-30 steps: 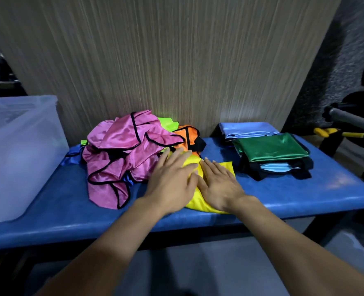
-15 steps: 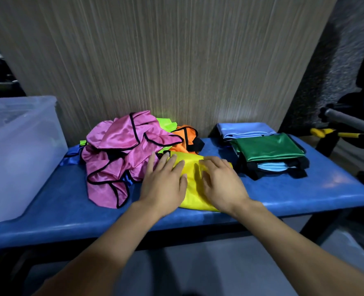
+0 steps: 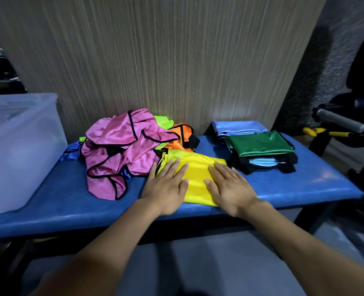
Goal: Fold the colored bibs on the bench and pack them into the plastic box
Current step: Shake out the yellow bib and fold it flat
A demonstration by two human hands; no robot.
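Spread apart over the last second: left hand [image 3: 166,186] and right hand [image 3: 230,189], side by side near the middle of the yellow bib [image 3: 196,178] a second ago, now flat at its left and right edges with bare yellow cloth between them. Pile and stacks unchanged.

Yellow bib folded into a rough rectangle at the front edge of the blue table [image 3: 70,206], just ahead of the orange bib [image 3: 181,137] and beside the crumpled pink bibs [image 3: 117,150]. Plastic box [image 3: 25,146] at the table's left end, contents too blurred to tell. Folded green bib [image 3: 260,144] and light blue bib [image 3: 238,127] stacked at the right, near the yellow one but not touching.

Probably light, thin, glossy fabric: soft, limp, likely slippery, apt to slide open or spring out of a fold once pressure lifts. Best taken flat, with fingers slipped under both short edges and thumbs on top, so the layers stay together on the way to the box; a single corner pinch would likely let it unfurl.

Both forearms reaching straight forward from below, wrists low, palms down. No grip closed on anything: fingers straight and slightly fanned, pressing the cloth onto the table. Seemingly smoothing the last fold before lifting.
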